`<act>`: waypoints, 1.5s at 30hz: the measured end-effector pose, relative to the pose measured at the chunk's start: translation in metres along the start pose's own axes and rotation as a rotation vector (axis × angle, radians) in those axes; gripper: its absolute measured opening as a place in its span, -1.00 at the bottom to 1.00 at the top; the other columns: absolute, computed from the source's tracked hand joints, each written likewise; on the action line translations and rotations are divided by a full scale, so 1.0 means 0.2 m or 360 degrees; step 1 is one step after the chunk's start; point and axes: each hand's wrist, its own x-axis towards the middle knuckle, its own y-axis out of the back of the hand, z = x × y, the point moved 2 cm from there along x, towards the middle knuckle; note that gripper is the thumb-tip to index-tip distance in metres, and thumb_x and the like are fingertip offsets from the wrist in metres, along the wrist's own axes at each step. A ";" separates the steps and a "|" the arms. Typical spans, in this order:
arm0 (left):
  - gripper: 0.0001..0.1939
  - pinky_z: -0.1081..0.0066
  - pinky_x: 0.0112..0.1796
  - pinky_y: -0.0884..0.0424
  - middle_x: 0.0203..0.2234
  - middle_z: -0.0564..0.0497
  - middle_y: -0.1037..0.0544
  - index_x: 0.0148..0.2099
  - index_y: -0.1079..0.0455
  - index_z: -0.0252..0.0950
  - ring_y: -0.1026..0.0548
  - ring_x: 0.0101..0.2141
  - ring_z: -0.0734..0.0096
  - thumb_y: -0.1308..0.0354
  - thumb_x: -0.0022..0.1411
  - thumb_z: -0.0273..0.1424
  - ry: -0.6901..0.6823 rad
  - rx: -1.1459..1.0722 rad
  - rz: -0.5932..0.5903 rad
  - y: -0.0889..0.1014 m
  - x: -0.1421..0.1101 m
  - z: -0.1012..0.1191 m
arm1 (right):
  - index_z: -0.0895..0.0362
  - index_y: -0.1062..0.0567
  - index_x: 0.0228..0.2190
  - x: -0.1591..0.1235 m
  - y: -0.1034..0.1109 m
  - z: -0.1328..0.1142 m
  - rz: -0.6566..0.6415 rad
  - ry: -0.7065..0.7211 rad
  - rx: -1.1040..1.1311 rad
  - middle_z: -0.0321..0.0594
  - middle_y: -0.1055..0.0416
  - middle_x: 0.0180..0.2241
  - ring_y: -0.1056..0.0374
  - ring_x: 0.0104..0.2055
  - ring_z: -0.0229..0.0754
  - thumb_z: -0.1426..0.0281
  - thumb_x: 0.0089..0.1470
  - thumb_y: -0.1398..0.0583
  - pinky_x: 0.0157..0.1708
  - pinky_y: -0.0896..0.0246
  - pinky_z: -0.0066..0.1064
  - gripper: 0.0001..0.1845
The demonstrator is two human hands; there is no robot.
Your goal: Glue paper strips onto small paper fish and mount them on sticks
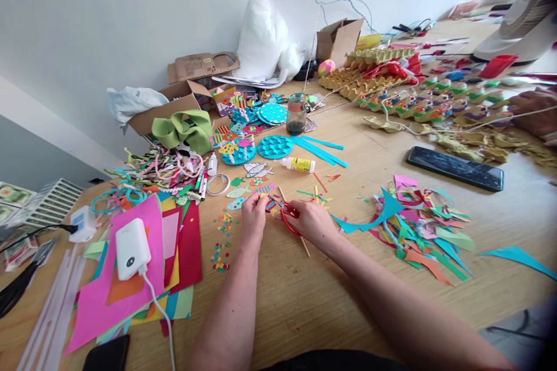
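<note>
My right hand (311,220) grips red-handled scissors (289,219), with the blades pointing toward my left hand (253,213). The left fingers are pinched on a small piece of paper (263,195), mostly hidden, with a yellow bit showing. Beneath the right hand, a thin wooden stick (306,248) lies on the table. Patterned paper fish (237,192) lie just beyond the left hand. Farther back are a glue bottle (300,165) on its side, a blue scaled paper disc (275,147) and blue paper strips (321,152). Coloured paper dots (220,257) are scattered left of my left forearm.
Paper scraps (422,229) and a phone (455,168) lie to the right. Coloured sheets (187,249) bear a cabled power bank (133,249) at left. Behind stand a glass jar (296,113) and egg cartons (383,78). Another person's hand (535,109) is at the right edge.
</note>
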 end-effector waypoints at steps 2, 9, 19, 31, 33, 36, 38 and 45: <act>-0.82 0.52 -0.55 -0.23 -0.72 0.13 -0.26 -0.61 -0.28 -0.27 -0.27 -0.60 0.50 -0.13 -0.05 -0.34 -0.0001 0.0006 -0.0001 0.00 0.00 0.00 | 0.11 -0.42 -0.58 0.00 0.00 0.00 -0.0001 -0.0008 -0.0001 -0.22 -0.45 -0.55 -0.33 -0.50 -0.24 0.15 0.08 -0.10 -0.51 0.08 -0.45 -0.65; -0.83 0.52 -0.55 -0.23 -0.73 0.14 -0.25 -0.61 -0.27 -0.27 -0.28 -0.61 0.49 -0.13 -0.05 -0.35 0.0002 0.0010 0.0004 0.00 0.00 0.00 | 0.11 -0.39 -0.60 0.00 0.00 0.00 0.0029 0.0020 -0.0005 -0.23 -0.45 -0.56 -0.33 -0.51 -0.24 0.17 0.09 -0.10 -0.50 0.08 -0.45 -0.66; -0.81 0.50 -0.51 -0.27 -0.73 0.14 -0.26 -0.62 -0.23 -0.25 -0.33 -0.58 0.46 -0.13 -0.04 -0.36 0.0006 0.0029 -0.0019 0.00 0.00 0.00 | 0.10 -0.42 -0.58 0.00 0.00 0.00 0.0035 0.0027 -0.0044 -0.23 -0.47 -0.52 -0.34 -0.48 -0.24 0.16 0.09 -0.11 -0.47 0.08 -0.44 -0.66; -0.84 0.52 -0.51 -0.27 -0.72 0.14 -0.23 -0.62 -0.24 -0.27 -0.25 -0.61 0.51 -0.09 -0.04 -0.40 -0.0066 0.0057 -0.0021 0.00 0.00 0.01 | 0.11 -0.40 -0.59 0.00 0.00 0.00 0.0016 0.0023 -0.0028 -0.23 -0.48 -0.52 -0.35 -0.47 -0.25 0.24 0.09 -0.11 -0.46 0.08 -0.46 -0.70; -0.83 0.52 -0.50 -0.29 -0.72 0.15 -0.22 -0.63 -0.22 -0.27 -0.24 -0.61 0.53 -0.08 -0.05 -0.41 -0.0068 0.0052 -0.0025 0.00 0.00 0.02 | 0.11 -0.40 -0.59 0.00 0.01 0.00 0.0002 0.0011 -0.0020 -0.23 -0.48 -0.53 -0.35 -0.48 -0.25 0.25 0.09 -0.10 -0.47 0.09 -0.46 -0.70; -0.83 0.51 -0.48 -0.31 -0.71 0.15 -0.22 -0.63 -0.22 -0.28 -0.24 -0.61 0.55 -0.08 -0.06 -0.41 -0.0049 0.0014 -0.0036 -0.01 -0.01 0.02 | 0.10 -0.42 -0.58 0.00 0.01 0.00 -0.0001 -0.0025 0.0003 -0.23 -0.49 -0.53 -0.34 -0.49 -0.25 0.23 0.09 -0.10 -0.49 0.10 -0.45 -0.70; -0.85 0.51 -0.49 -0.32 -0.70 0.16 -0.24 -0.63 -0.24 -0.29 -0.24 -0.62 0.56 -0.09 -0.07 -0.40 -0.0026 -0.0020 -0.0025 -0.01 0.00 0.01 | 0.10 -0.42 -0.57 0.00 0.01 0.01 0.0028 -0.0078 0.0021 -0.21 -0.49 -0.53 -0.34 -0.50 -0.23 0.17 0.09 -0.09 -0.51 0.12 -0.45 -0.66; -0.89 0.52 -0.57 -0.28 -0.68 0.15 -0.33 -0.58 -0.32 -0.31 -0.31 -0.62 0.54 -0.15 -0.13 -0.38 0.0149 -0.0256 0.0104 0.00 0.01 -0.01 | 0.09 -0.41 -0.56 0.03 0.06 0.04 0.0037 -0.0263 0.0017 -0.18 -0.45 -0.55 -0.35 -0.48 -0.19 0.04 0.11 -0.02 -0.53 0.13 -0.44 -0.55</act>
